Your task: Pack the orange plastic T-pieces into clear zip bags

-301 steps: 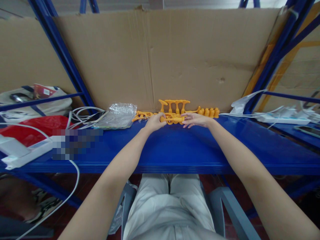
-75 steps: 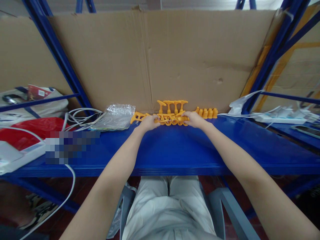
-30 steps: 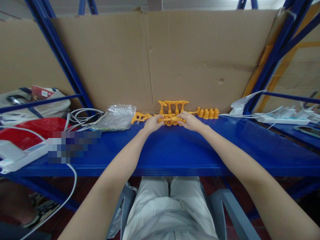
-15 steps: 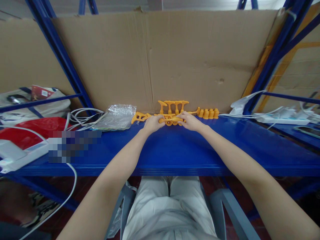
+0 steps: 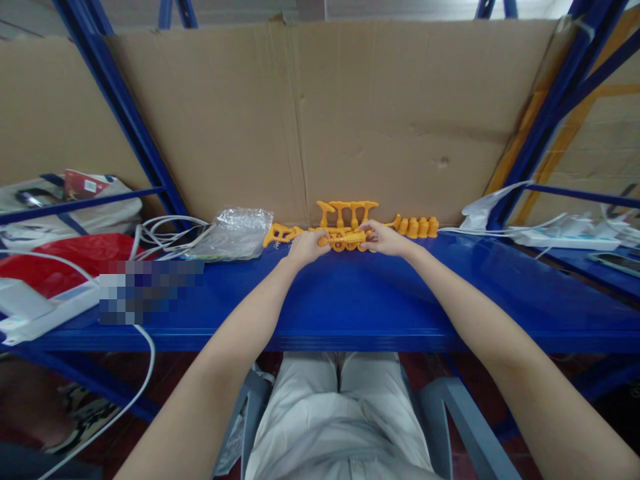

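Left hand [image 5: 309,248] is bent in with thumb and fingers clamped on one end of a long yellow piece [image 5: 355,237]; fingertips partly hidden. Right hand [image 5: 385,239] has its fingertips pinched on the other end, palm clear of the table [image 5: 340,293]. Piece lies roughly level between the two hands, over the far part of the table; an end-to-end hold like this likely keeps it from tipping or rolling. Can't tell if it touches the pieces under it. Just below it, a row of round yellow ends [image 5: 345,247] faces the person, probably lined up by kind. Behind, hammer-like yellow pieces [image 5: 355,215] stand upright side by side near the cardboard panel [image 5: 380,120], heads up, perhaps so they take little room. Left of the left hand, saw-like yellow pieces [image 5: 273,235] lie bunched; right of the right hand, stubby yellow pieces [image 5: 419,228] stand in a tight row, seemingly grouped by shape. Further left, a clear plastic bag [image 5: 233,235] lies flat beside white cables [image 5: 170,233]; a red bag [image 5: 100,253] sits past those. Far right, a white power strip [image 5: 565,237], likely kept aside with its leads.
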A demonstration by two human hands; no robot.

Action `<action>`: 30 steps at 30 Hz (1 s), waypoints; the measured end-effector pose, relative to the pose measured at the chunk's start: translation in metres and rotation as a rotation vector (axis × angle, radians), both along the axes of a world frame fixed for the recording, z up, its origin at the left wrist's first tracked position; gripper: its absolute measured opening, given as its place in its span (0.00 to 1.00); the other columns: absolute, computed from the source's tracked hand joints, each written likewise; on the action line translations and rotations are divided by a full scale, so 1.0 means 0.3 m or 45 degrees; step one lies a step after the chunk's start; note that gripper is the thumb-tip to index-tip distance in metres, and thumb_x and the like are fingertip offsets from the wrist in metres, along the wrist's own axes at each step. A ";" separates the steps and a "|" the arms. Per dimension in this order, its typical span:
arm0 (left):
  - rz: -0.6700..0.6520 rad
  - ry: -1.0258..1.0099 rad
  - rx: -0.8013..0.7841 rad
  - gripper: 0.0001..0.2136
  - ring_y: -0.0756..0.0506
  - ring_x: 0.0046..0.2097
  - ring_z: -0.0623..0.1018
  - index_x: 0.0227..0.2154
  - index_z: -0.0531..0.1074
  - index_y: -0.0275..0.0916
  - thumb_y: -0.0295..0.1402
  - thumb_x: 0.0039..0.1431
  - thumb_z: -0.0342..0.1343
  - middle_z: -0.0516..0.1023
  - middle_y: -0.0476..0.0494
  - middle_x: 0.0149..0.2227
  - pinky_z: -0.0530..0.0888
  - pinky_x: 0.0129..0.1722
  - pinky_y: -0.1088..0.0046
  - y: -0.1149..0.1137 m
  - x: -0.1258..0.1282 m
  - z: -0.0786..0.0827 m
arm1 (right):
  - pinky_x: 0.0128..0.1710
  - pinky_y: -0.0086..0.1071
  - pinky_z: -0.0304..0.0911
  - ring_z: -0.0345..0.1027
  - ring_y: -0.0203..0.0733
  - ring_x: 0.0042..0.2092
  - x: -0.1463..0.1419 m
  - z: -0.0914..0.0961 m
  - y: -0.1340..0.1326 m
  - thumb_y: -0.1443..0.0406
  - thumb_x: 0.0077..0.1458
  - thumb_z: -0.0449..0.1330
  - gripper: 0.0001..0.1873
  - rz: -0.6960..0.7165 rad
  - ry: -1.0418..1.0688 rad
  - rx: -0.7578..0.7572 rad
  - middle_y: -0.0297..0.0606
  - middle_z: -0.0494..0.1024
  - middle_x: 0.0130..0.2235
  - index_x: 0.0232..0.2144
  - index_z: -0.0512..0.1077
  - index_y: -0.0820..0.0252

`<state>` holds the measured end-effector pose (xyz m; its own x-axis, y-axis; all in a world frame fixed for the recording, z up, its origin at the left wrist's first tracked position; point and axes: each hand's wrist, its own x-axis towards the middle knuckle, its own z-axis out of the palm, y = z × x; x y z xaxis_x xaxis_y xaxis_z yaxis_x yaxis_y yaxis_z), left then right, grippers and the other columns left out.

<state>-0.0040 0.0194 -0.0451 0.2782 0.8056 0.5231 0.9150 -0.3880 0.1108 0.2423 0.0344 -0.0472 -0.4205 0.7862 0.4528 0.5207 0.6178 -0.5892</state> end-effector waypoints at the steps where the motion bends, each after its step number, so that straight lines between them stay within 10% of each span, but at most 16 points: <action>1: -0.003 -0.002 0.000 0.14 0.39 0.43 0.81 0.44 0.80 0.43 0.36 0.56 0.57 0.83 0.43 0.38 0.73 0.41 0.69 0.002 -0.001 -0.001 | 0.40 0.34 0.73 0.75 0.38 0.40 0.005 0.003 -0.002 0.70 0.50 0.64 0.21 0.003 0.049 -0.073 0.44 0.77 0.48 0.48 0.70 0.62; 7: -0.038 -0.031 0.003 0.14 0.40 0.42 0.81 0.44 0.80 0.43 0.35 0.55 0.59 0.83 0.44 0.38 0.72 0.40 0.72 -0.005 0.002 0.002 | 0.32 0.27 0.72 0.77 0.37 0.32 0.009 0.036 -0.045 0.61 0.55 0.66 0.11 0.015 0.272 -0.365 0.39 0.80 0.32 0.36 0.74 0.63; 16: -0.061 -0.091 -0.023 0.14 0.41 0.39 0.81 0.44 0.80 0.41 0.35 0.55 0.58 0.82 0.44 0.34 0.70 0.37 0.73 -0.011 0.004 0.009 | 0.15 0.22 0.57 0.67 0.32 0.16 -0.064 0.049 -0.096 0.48 0.66 0.48 0.30 -0.236 0.366 -0.700 0.38 0.72 0.17 0.21 0.67 0.63; 21: -0.058 -0.107 -0.032 0.14 0.42 0.38 0.80 0.43 0.80 0.41 0.35 0.54 0.58 0.81 0.45 0.32 0.70 0.37 0.73 -0.006 0.004 0.010 | 0.17 0.23 0.61 0.70 0.34 0.20 -0.041 0.050 -0.090 0.43 0.63 0.48 0.29 -0.177 0.346 -0.690 0.41 0.78 0.25 0.31 0.69 0.62; 30: -0.066 -0.107 -0.029 0.14 0.43 0.36 0.80 0.43 0.80 0.41 0.36 0.53 0.58 0.81 0.46 0.30 0.70 0.35 0.74 0.000 -0.001 0.008 | 0.29 0.23 0.69 0.75 0.31 0.29 -0.003 0.044 -0.073 0.69 0.58 0.63 0.12 -0.024 0.277 -0.635 0.42 0.81 0.42 0.44 0.69 0.62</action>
<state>-0.0042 0.0194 -0.0426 0.2762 0.8033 0.5277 0.8808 -0.4313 0.1955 0.2413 0.0125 -0.0339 -0.3424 0.9344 0.0977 0.3625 0.2274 -0.9038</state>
